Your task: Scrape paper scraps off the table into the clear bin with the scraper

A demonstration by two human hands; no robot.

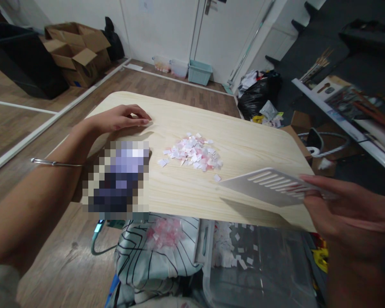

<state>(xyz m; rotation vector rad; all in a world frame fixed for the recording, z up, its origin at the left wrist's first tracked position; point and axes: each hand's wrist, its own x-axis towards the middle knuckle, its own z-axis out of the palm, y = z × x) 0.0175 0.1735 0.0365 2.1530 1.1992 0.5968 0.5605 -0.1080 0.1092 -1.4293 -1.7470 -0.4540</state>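
My right hand (343, 209) is closed on a flat white slotted plastic piece (269, 185), held just above the near right edge of the light wooden table (244, 141). A loose pile of small white and pink paper scraps (194, 153) lies in the middle of the table, to the left of the piece. My left hand (123, 118) rests flat on the table's left side, fingers stretched out, holding nothing. A thin metal bangle (56, 163) sits on that forearm.
A blurred dark object (118, 177) lies on the table near my left arm. Below the near edge, clear plastic containers (244, 261) hold pink and white scraps. Cardboard boxes (77, 49), a teal bin (199, 72), black bags (259, 92) and a cluttered shelf (349, 111) surround the table.
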